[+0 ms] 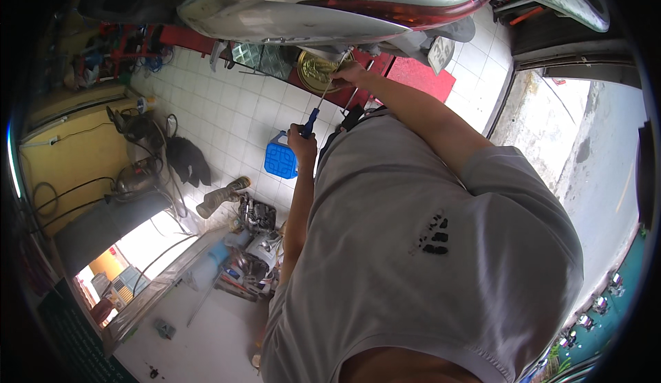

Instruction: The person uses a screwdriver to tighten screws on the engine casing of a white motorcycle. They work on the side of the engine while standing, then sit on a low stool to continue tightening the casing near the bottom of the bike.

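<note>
My left hand is wrapped round the blue handle of a long screwdriver. Its thin metal shaft slants up and away toward the lower edge of a silver motorcycle body. Close to the shaft's far end, my right hand is held with bent fingers below that body. What it pinches, if anything, is too small to make out. Just behind the right hand, a round gold-coloured tray lies on a red lift platform.
A blue plastic stool stands on the white tiled floor near my left hand. To the left are a compressor with hoses and a dark cloth. Engine parts and jumbled tools lie lower left.
</note>
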Action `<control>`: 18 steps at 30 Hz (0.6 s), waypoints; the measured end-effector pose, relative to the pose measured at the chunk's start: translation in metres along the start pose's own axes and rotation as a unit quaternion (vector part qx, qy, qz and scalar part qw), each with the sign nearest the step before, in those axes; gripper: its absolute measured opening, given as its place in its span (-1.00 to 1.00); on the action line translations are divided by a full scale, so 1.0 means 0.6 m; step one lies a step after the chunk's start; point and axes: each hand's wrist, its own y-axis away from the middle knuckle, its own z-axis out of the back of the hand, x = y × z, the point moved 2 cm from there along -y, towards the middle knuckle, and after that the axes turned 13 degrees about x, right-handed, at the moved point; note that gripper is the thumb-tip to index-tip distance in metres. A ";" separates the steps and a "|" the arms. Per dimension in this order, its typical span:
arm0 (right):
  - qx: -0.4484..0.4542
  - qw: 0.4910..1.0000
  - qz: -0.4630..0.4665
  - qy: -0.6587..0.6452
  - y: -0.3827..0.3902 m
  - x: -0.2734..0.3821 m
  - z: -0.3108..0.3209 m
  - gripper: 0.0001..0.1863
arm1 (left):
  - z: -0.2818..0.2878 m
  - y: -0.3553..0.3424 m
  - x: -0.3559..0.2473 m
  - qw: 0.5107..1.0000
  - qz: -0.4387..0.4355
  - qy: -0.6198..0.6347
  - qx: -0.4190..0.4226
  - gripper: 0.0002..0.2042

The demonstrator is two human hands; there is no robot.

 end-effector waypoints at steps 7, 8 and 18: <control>-0.036 0.990 -0.031 0.131 -0.008 -0.008 -0.021 -0.81 | -0.005 0.032 0.068 0.767 0.257 0.546 0.218 -0.56; -0.032 0.979 -0.043 0.196 -0.006 -0.009 -0.020 -0.82 | -0.015 0.042 0.078 0.698 0.311 0.599 0.238 -0.51; 0.031 0.992 -0.063 -0.105 0.001 -0.059 -0.008 -0.76 | -0.013 0.029 0.048 0.855 0.117 0.450 0.229 -0.75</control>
